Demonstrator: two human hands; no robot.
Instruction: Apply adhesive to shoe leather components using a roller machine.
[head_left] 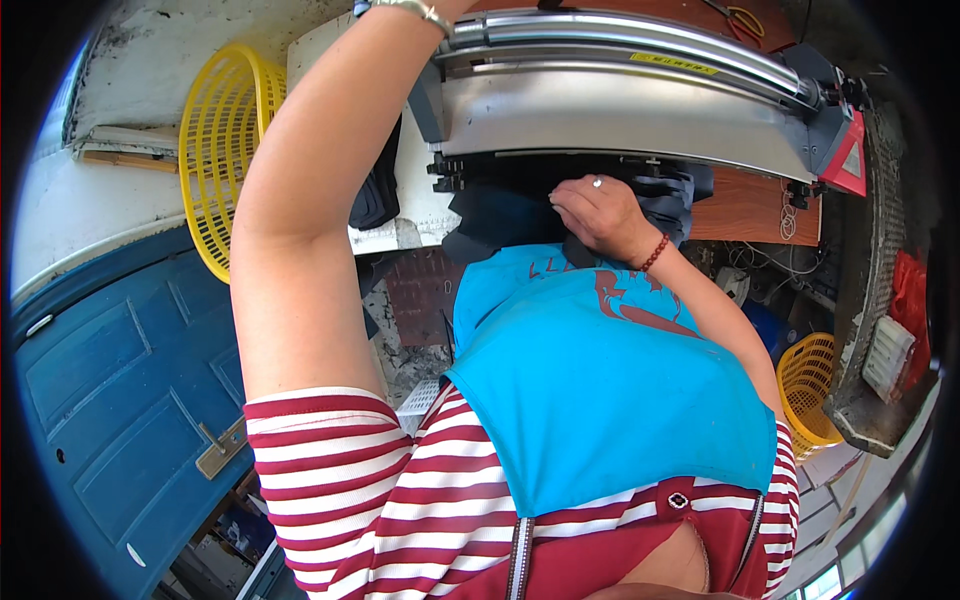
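My left arm stretches up past the left end of a roller machine [630, 105]. Only the edge of my left hand [455, 5] shows beyond a bangle at the wrist; its fingers lie outside the picture. Below the machine's front, my right hand [605, 215], with a ring and a red bead bracelet, rests with bent fingers closed on dark, flexible sheet pieces [500, 220]. The fingertips are partly hidden. More dark pieces [668, 205] lie to the right of that hand, close against my blue apron [600, 400].
A yellow basket [220, 150] stands left of my raised arm. Beside that arm is another dark stack [377, 190]. Orange-handled scissors [745, 22] lie behind the machine. At right are a second yellow basket [810, 390] and loose cables [775, 262]. A blue door [130, 400] is at left.
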